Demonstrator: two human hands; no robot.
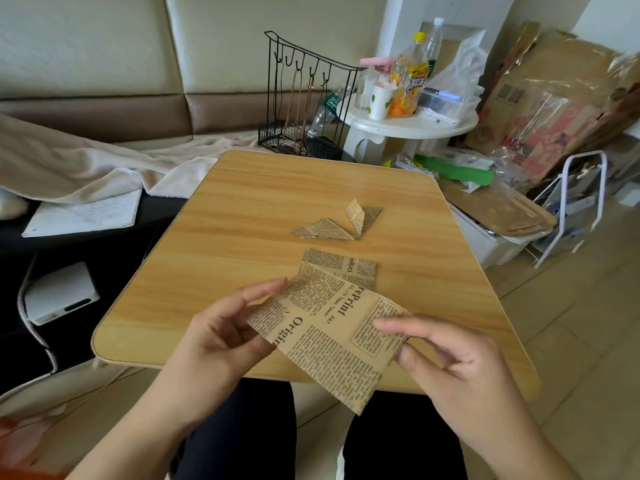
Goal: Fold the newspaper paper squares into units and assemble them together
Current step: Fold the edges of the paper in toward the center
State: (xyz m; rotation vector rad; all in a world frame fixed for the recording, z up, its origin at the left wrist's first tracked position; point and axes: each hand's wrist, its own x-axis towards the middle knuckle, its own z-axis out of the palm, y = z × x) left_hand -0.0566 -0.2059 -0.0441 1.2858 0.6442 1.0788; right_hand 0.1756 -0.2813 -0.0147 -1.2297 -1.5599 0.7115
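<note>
A brown newspaper-print paper square [332, 334] is held above the near edge of the wooden table [242, 209]. My left hand [225, 336] pinches its left corner and my right hand [446, 351] pinches its right corner. Beneath its far edge, a small stack of flat newspaper squares [346, 266] lies on the table. Further back sit two folded units: a flat triangular one [323, 230] and one [363, 216] with a flap standing up, touching each other.
Beyond the table's far edge stand a black wire rack [304, 109] and a white round stool [408, 123] with bottles and a cup. Cardboard and bags pile up at the right. A beige blanket [86, 164] covers the sofa at left.
</note>
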